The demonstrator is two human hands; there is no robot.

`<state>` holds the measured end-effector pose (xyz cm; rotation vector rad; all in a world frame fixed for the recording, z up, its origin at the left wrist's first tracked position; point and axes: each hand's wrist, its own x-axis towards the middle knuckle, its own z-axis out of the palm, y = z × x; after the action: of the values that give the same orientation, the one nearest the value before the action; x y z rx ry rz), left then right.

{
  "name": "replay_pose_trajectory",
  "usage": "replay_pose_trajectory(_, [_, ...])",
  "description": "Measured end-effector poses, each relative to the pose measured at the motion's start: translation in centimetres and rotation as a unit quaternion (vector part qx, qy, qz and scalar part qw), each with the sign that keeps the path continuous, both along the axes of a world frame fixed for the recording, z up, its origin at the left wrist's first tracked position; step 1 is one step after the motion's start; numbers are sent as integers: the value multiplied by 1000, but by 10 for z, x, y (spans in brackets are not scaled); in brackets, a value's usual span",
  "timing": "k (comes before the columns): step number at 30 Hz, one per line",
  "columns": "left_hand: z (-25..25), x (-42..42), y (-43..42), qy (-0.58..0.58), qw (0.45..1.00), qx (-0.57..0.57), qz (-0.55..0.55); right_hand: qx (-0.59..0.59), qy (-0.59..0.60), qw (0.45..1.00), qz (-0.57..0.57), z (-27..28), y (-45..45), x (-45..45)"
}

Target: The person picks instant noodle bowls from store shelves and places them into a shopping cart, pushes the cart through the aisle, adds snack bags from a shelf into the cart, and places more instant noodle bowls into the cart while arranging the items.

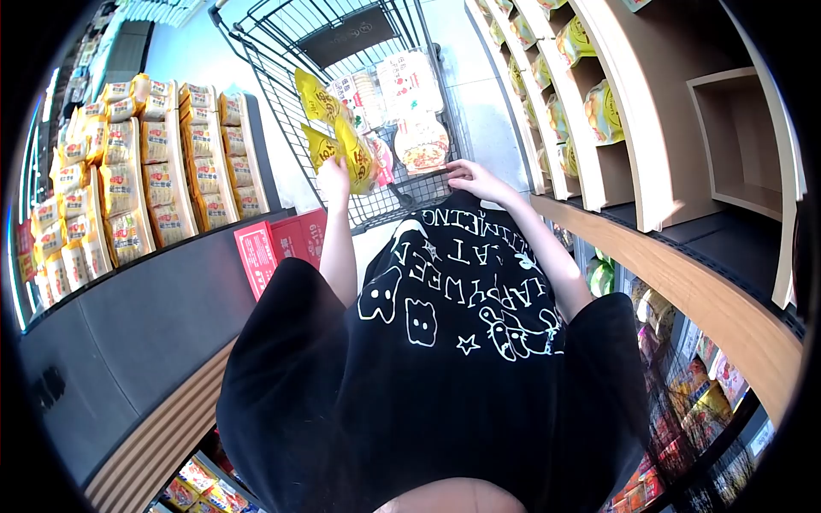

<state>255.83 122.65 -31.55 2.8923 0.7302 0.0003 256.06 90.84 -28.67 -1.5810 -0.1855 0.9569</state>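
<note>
My left hand is closed on a yellow snack bag at the left side of the shopping cart. More yellow bags lie against it inside the cart. My right hand rests at the cart's near right corner, its fingers bent over the edge. In the cart, near that hand, is a clear-topped food pack. Behind it are white packs with red print, and a pink pack sits beside the yellow bags.
On the left, a display holds rows of yellow-wrapped packs above a dark counter. Red signs stand by its edge. Wooden shelves with yellow bags rise on the right, with more packaged goods below.
</note>
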Motion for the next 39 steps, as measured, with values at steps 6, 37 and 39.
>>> replay_pose_trajectory(6, [8, 4, -2, 16, 999, -42, 25, 14, 23, 1000, -8, 9, -2, 2])
replay_pose_trajectory(37, [260, -3, -104, -172, 802, -405, -404, 89, -367, 915, -144, 139, -29, 1])
replay_pose_trajectory(39, [261, -3, -114, -232, 833, -354, -357, 137, -243, 922, -267, 135, -29, -5])
